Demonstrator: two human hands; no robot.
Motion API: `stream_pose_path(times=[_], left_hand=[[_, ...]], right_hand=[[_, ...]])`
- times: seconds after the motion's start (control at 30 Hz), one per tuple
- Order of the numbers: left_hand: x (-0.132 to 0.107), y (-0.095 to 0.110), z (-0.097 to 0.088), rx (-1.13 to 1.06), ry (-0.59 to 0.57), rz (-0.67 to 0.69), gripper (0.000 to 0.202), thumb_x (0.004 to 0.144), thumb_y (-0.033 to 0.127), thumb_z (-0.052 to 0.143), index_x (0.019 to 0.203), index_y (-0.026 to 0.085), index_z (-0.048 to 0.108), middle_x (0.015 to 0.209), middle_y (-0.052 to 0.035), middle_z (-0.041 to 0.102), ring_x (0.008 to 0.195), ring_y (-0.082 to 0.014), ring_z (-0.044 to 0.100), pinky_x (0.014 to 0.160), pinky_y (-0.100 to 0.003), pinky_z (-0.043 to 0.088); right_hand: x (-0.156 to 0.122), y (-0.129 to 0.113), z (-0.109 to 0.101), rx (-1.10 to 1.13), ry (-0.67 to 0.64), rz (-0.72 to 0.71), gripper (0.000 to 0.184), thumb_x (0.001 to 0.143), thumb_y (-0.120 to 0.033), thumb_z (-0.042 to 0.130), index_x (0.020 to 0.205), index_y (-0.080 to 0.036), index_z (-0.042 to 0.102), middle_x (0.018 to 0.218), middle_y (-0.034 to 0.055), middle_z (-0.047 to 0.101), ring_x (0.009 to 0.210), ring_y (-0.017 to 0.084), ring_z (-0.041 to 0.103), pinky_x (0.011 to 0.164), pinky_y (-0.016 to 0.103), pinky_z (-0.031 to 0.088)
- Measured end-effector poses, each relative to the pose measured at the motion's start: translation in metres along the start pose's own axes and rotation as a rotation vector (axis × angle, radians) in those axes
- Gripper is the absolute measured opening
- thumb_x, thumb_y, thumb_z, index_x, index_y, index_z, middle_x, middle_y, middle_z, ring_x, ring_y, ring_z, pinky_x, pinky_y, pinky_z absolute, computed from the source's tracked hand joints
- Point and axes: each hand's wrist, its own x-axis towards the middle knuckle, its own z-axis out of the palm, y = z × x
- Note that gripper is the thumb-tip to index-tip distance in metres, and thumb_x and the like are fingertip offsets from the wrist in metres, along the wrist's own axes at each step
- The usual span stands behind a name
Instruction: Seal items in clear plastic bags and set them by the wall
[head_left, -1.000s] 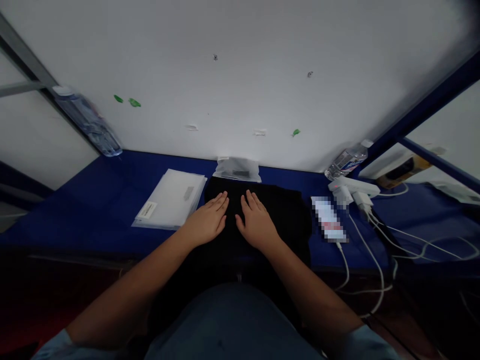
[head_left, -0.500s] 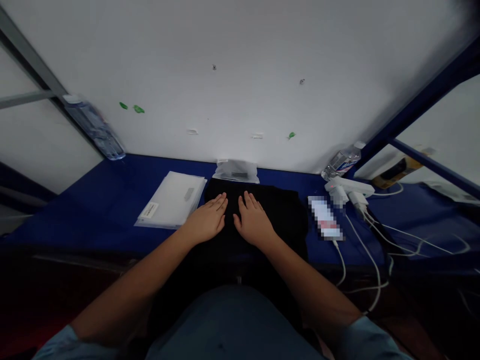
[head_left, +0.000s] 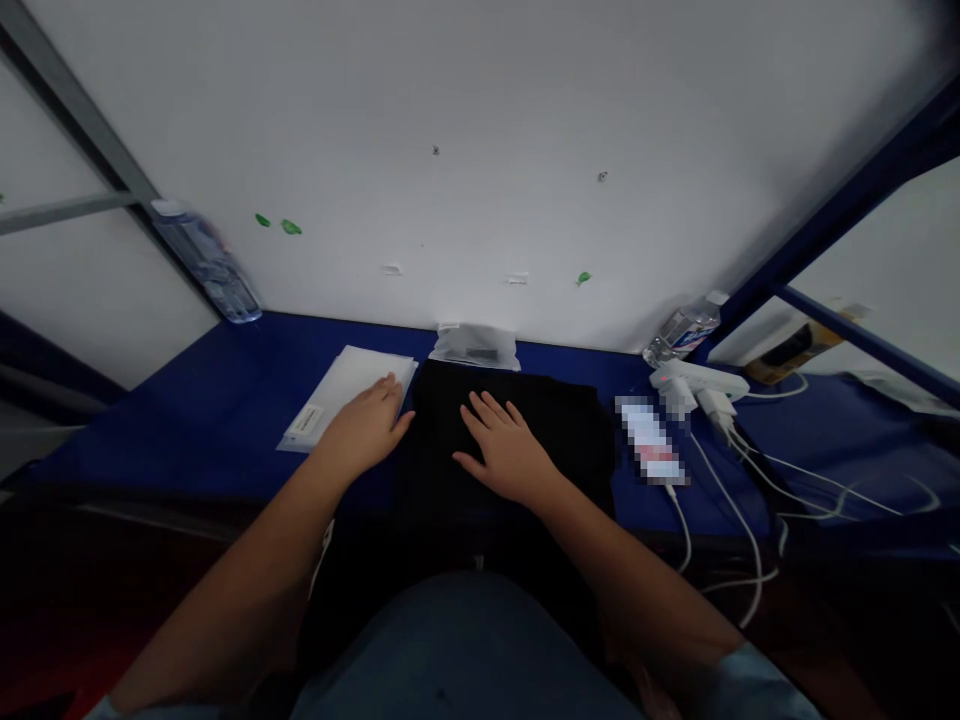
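directly under spread right fingers [head_left: 491, 416], black cloth [head_left: 566, 415]; left fingers [head_left: 381, 395], close together, over white packet [head_left: 337, 384] beside cloth.

Packets [head_left: 349, 375] left of cloth [head_left: 566, 415], phone [head_left: 649, 440] right, pouch [head_left: 474, 345] behind.

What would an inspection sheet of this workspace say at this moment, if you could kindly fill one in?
Surface: blue tabletop, partly covered.
Things at hand: folded black cloth at centre; stack of translucent packets with a label, to its left.
Clutter: clear plastic bag by the wall; smartphone, blurred; power strip; plastic bottles at left and right.
Hands: left hand open over the packets' right side, contact unclear; right hand open, fingers spread, on the cloth.
Cables: white cable from the smartphone over the front edge; white leads from the power strip.
Surroundings: white wall with green scraps; blue frame at right.
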Motion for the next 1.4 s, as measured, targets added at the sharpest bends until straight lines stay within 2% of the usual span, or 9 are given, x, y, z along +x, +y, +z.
stream_pose_path(times=[0.07,0.17,0.37,0.5,0.73,0.87,1.07,1.23,1.4], left_hand=[[0.0,-0.011,0.002,0.054,-0.029,-0.12,0.052,0.1,0.034,0.047,0.139,0.0,0.055,0.154,-0.0276,0.046,0.145,-0.0345,0.044,0.12,-0.044,0.037],[0.001,-0.019,0.006,0.06,-0.103,-0.213,0.047,0.098,0.036,0.05,0.132,0.005,0.062,0.15,-0.0261,0.052,0.139,-0.0358,0.052,0.113,-0.046,0.045],[0.006,-0.017,0.002,0.045,-0.175,-0.265,0.044,0.102,0.035,0.039,0.12,0.008,0.069,0.142,-0.0228,0.06,0.121,-0.0347,0.065,0.099,-0.045,0.053],[0.008,-0.012,-0.004,0.082,-0.215,-0.293,0.044,0.102,0.03,0.036,0.122,0.009,0.069,0.139,-0.0214,0.063,0.113,-0.0331,0.069,0.093,-0.043,0.055],[0.007,-0.004,-0.017,0.117,-0.229,-0.372,0.048,0.1,0.028,0.031,0.119,0.005,0.069,0.104,-0.0224,0.075,0.099,-0.0328,0.073,0.084,-0.04,0.055],[0.002,0.001,-0.033,0.144,-0.175,-0.355,0.051,0.099,0.028,0.029,0.113,0.005,0.072,0.101,-0.0226,0.075,0.096,-0.0339,0.073,0.08,-0.04,0.054],[-0.005,0.014,-0.05,0.11,-0.131,-0.319,0.049,0.1,0.029,0.031,0.116,0.009,0.072,0.108,-0.0181,0.076,0.098,-0.0305,0.073,0.081,-0.037,0.054],[-0.005,0.027,-0.05,0.102,-0.114,-0.277,0.046,0.102,0.028,0.032,0.109,0.011,0.074,0.115,-0.0171,0.075,0.098,-0.0299,0.073,0.082,-0.037,0.055],[-0.003,0.048,-0.039,0.054,-0.072,-0.166,0.042,0.102,0.025,0.035,0.105,0.012,0.075,0.125,-0.0156,0.072,0.101,-0.028,0.073,0.084,-0.037,0.056]], right_hand=[[0.0,-0.001,0.0,-0.028,-0.022,-0.011,0.073,0.097,-0.054,0.056,0.155,-0.012,0.042,0.163,0.0197,0.037,0.154,0.033,0.029,0.123,0.055,0.027],[0.004,-0.003,0.0,-0.062,-0.028,0.003,0.069,0.095,-0.045,0.062,0.153,-0.011,0.045,0.16,0.0212,0.041,0.15,0.034,0.036,0.121,0.054,0.031],[0.008,-0.003,-0.006,-0.082,-0.056,0.006,0.059,0.094,-0.028,0.061,0.149,-0.012,0.05,0.155,0.0191,0.05,0.143,0.031,0.046,0.115,0.051,0.038],[0.008,-0.005,-0.006,-0.09,-0.054,0.015,0.062,0.09,-0.027,0.064,0.148,-0.011,0.05,0.154,0.0197,0.05,0.142,0.032,0.047,0.115,0.051,0.038],[0.014,-0.015,0.001,-0.103,-0.022,0.059,0.056,0.089,-0.026,0.066,0.14,-0.004,0.057,0.147,0.0233,0.057,0.137,0.032,0.052,0.114,0.047,0.04],[0.015,-0.017,0.001,-0.084,0.016,0.102,0.046,0.092,-0.024,0.062,0.135,-0.006,0.061,0.141,0.0208,0.062,0.134,0.029,0.056,0.113,0.042,0.042],[0.014,-0.016,0.003,-0.089,0.049,0.057,0.048,0.09,-0.022,0.065,0.136,-0.008,0.06,0.143,0.0194,0.061,0.134,0.031,0.055,0.112,0.045,0.042],[0.014,-0.017,0.0,-0.119,0.054,0.055,0.047,0.093,-0.009,0.052,0.14,-0.008,0.058,0.142,0.0179,0.063,0.129,0.027,0.06,0.109,0.041,0.046],[0.003,-0.004,-0.02,-0.187,0.147,0.15,0.048,0.096,-0.007,0.047,0.143,-0.002,0.054,0.144,0.0216,0.06,0.13,0.029,0.061,0.107,0.041,0.048]])
